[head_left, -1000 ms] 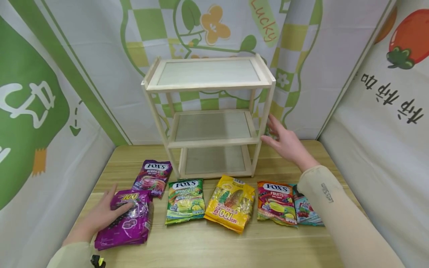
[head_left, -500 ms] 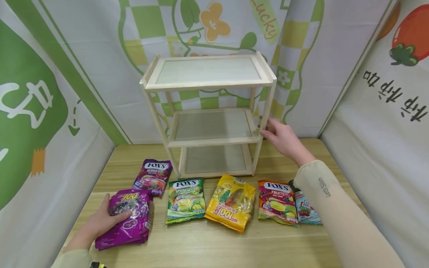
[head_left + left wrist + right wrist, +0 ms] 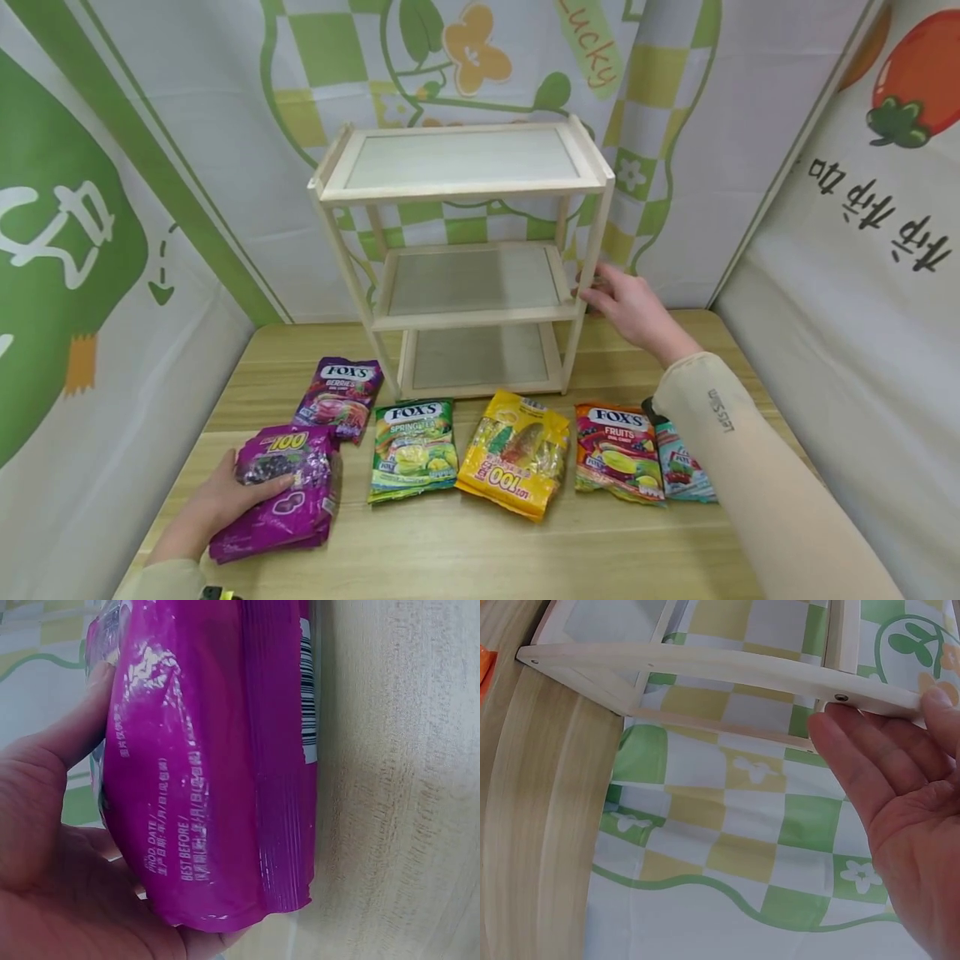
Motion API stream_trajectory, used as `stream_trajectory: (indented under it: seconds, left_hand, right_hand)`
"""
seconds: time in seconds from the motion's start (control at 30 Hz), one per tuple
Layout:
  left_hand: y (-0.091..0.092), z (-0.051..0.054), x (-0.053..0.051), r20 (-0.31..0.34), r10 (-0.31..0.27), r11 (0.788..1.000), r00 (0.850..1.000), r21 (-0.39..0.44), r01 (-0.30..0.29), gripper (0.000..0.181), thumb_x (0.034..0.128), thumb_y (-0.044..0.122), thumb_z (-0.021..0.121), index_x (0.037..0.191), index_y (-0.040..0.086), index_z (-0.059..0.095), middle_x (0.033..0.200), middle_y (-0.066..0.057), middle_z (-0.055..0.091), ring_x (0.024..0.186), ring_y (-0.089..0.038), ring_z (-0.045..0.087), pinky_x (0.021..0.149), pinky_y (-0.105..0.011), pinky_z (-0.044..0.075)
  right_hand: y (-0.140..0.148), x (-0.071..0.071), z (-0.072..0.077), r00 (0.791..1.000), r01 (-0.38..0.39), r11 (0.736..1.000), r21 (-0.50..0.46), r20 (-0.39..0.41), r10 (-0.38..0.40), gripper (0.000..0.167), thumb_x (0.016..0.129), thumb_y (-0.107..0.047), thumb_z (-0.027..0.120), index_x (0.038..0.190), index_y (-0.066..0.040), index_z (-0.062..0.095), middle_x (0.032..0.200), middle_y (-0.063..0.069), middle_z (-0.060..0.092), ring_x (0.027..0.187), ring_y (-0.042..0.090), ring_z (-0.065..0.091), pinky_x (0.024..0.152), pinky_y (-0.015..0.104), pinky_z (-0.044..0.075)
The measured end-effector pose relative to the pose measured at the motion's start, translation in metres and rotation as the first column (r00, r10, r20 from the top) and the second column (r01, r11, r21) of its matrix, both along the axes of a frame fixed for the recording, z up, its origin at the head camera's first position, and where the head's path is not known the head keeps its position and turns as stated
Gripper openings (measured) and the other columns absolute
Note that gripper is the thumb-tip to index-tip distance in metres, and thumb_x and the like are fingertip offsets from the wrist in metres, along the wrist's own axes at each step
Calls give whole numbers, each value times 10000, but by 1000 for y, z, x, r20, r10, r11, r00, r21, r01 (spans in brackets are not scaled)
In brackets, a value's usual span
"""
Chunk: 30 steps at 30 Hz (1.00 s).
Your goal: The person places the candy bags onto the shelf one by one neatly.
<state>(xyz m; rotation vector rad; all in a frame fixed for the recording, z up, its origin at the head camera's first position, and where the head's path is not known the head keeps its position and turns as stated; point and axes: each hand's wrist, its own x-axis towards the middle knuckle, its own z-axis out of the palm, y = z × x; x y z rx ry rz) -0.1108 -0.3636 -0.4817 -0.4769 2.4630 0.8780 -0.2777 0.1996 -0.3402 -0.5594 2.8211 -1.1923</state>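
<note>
At the lower left, my left hand (image 3: pixel 213 504) grips the purple 100 bag (image 3: pixel 300 521), thumb over its top. The left wrist view shows the hand (image 3: pixel 52 855) with thumb and fingers around one side of the bag (image 3: pixel 202 735). My right hand (image 3: pixel 633 310) holds the right front post of the three-tier wooden shelf (image 3: pixel 480 315) near the middle tier. In the right wrist view, the fingers of that hand (image 3: pixel 922 802) are behind the post (image 3: pixel 727 669) and the thumb lies on its other side.
A purple Fox's Berries bag (image 3: pixel 341 396), green Spring Tea bag (image 3: pixel 412 450), yellow 100 bag (image 3: pixel 517 454), orange Fruits bag (image 3: pixel 618 454) and light blue bag (image 3: pixel 684 471), partly behind my right sleeve, lie before the shelf. Printed cloth walls surround the wooden table.
My right hand has closed in on the shelf post, its fingers now bent behind it. The fingers of my left hand have slid slightly lower along the purple bag's side.
</note>
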Motion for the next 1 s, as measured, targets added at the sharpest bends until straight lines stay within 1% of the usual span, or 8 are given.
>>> stream_trajectory:
  seconds: [0.07,0.17,0.3,0.43,0.53,0.6,0.8,1.0]
  left_hand:
    - [0,0,1,5,21,999,1000,29,-22,1339,892,668,654,1477,-191,-190,1471,-535,50,1361,-690,167,1134,-739,239]
    - [1,-2,2,2,50,996,999,78,-50,1314,903,642,664,1486,-196,-163,1475,-519,99,1355,-662,239,1134,-720,283]
    - [0,-4,1,-22,65,989,998,136,-62,1238,916,606,675,1493,-229,-35,1446,-496,241,1266,-587,440,1065,-648,441]
    - [-1,-5,0,-46,67,989,997,137,-60,1187,908,609,684,1469,-250,87,1398,-481,349,1165,-498,563,969,-557,542]
    - [-1,-5,-2,-52,73,990,996,126,-66,1192,899,619,691,1460,-254,105,1379,-474,372,1127,-454,590,939,-525,561]
    - [0,-4,-3,-55,70,991,996,121,-63,1201,896,623,691,1462,-254,95,1379,-473,367,1134,-462,581,953,-540,549]
    - [1,1,-6,-44,80,986,996,148,-73,1227,918,593,681,1506,-214,-33,1454,-480,248,1257,-559,453,1054,-635,448]
    - [0,2,-7,-22,91,978,996,189,-85,1159,952,554,649,1525,-181,-39,1460,-453,286,1130,-416,579,935,-500,542]
  right_hand:
    - [0,0,-1,1000,-8,1000,-15,6,8,387,1095,-219,500,1447,-57,481,1366,240,623,1208,394,639,934,476,596]
    - [0,-1,-2,1000,-12,1000,-25,5,12,375,1094,-206,503,1438,-59,486,1352,240,631,1206,393,641,916,454,606]
    - [-1,-2,-3,1000,-14,1000,-19,-1,14,367,1093,-212,507,1423,-52,494,1330,239,645,1191,393,649,898,457,612]
    - [-1,-3,-5,1000,-23,999,-27,3,23,346,1093,-216,508,1395,-46,508,1330,241,643,1197,401,644,878,448,620]
    - [-1,-4,-6,1000,-31,999,-35,3,31,329,1092,-215,508,1381,-59,518,1345,234,634,1203,390,644,869,434,624]
    - [-1,-5,-6,999,-36,999,-37,5,36,315,1093,-215,507,1371,-70,523,1342,233,634,1204,390,643,865,434,625]
    - [0,-4,-5,999,-38,999,-34,18,38,285,1095,-206,498,1349,-79,525,1312,242,648,1203,398,641,853,423,630]
    - [2,-4,-3,999,-40,999,-33,26,41,323,1097,-199,493,1379,-44,508,1323,251,639,1210,414,633,848,418,631]
